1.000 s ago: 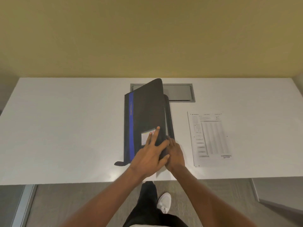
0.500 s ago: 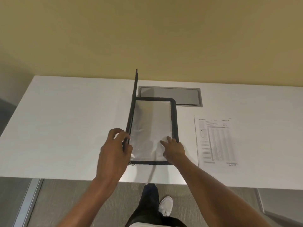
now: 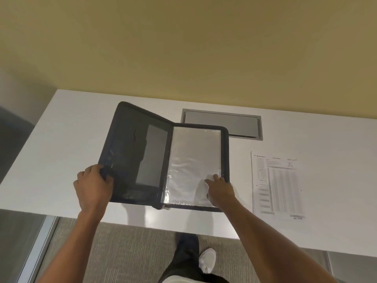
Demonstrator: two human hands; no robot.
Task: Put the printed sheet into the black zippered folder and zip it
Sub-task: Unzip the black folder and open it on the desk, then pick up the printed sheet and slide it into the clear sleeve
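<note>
The white bench (image 3: 61, 139) carries the black zippered folder (image 3: 130, 152), spread open near its front edge with the left cover tilted up; the printed sheet (image 3: 277, 184) lies flat well to its right, untouched. The left hand (image 3: 92, 184) grips the raised cover's outer edge; the right hand (image 3: 220, 190) presses open-fingered on the clear sleeve (image 3: 193, 160); the zipper pull (image 3: 165, 207) sits at the spine's near end.

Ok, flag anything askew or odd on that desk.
Nothing is damaged or spilled. The folder lies open with its left cover raised off the desk in the left hand. The sheet sits flat, slightly skewed.
</note>
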